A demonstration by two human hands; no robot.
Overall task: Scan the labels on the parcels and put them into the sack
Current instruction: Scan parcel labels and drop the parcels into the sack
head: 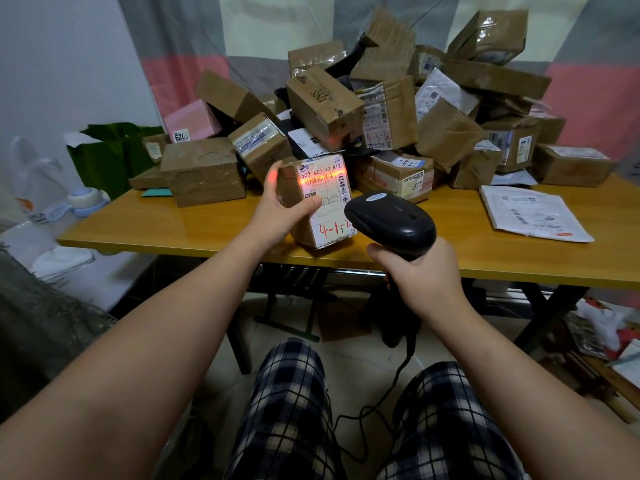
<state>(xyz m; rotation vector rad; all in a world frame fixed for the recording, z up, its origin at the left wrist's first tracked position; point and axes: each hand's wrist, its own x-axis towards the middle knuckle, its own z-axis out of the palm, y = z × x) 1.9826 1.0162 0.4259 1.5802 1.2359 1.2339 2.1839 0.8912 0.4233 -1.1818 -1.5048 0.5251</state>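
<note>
Gripping a small parcel [317, 199] at 12 o'clock, left hand [284, 206] tilts its label toward the scanner [391, 220], clasped by right hand [420, 271] at 3 o'clock.

Wooden table [207, 233], white wall [52, 64], grey-pink curtain [194, 46], tiled floor [360, 362]

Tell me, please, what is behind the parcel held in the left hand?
Behind the parcel in the left hand rises a heap of cardboard boxes, with a white-labelled dark packet nearest. The parcel hides the table directly behind it.
</note>
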